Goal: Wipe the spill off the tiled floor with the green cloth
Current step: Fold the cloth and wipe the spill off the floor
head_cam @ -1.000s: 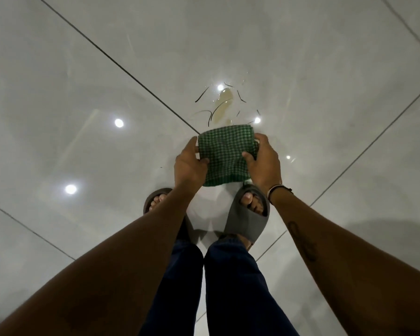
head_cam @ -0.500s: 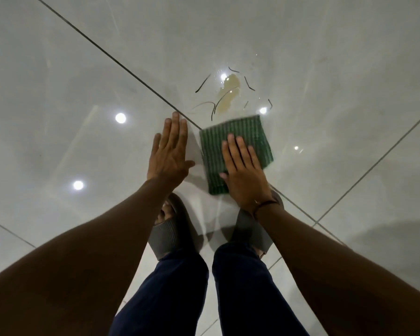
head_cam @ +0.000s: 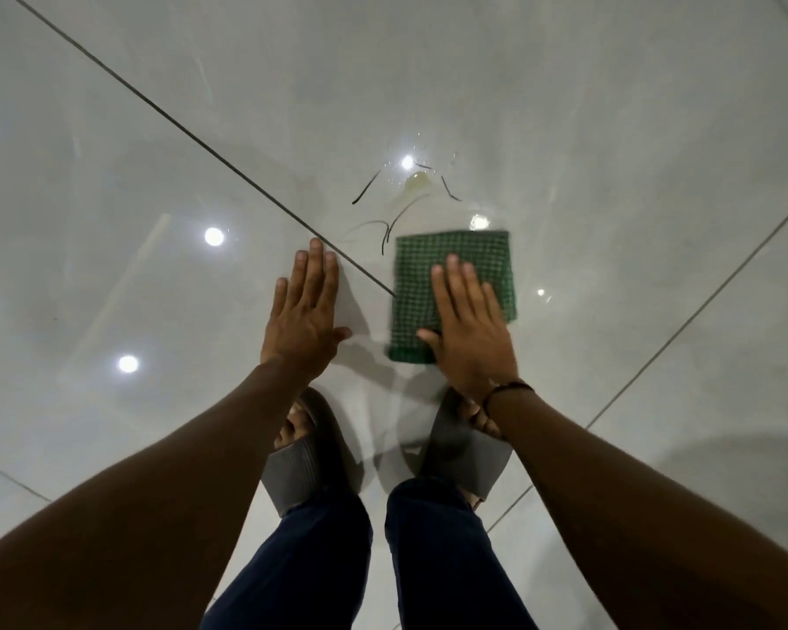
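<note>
The green checked cloth (head_cam: 456, 256) lies folded flat on the glossy tiled floor (head_cam: 155, 220). My right hand (head_cam: 469, 329) rests palm down on its near half, fingers straight, pressing it to the tile. My left hand (head_cam: 303, 320) lies flat on the bare floor to the left of the cloth, fingers together, holding nothing. The spill (head_cam: 417, 184) is a pale yellowish puddle with thin dark strands around it, just beyond the cloth's far edge. One strand reaches the cloth's far left corner.
My two feet in grey slippers (head_cam: 305, 461) (head_cam: 460, 452) stand just behind my hands, dark trouser legs below them. Dark grout lines cross the floor diagonally. Bright ceiling-light reflections dot the tiles.
A second ago both hands held the cloth up in the air. It has since been laid on the floor, with my right hand flat on top and my left hand moved onto the tile.
</note>
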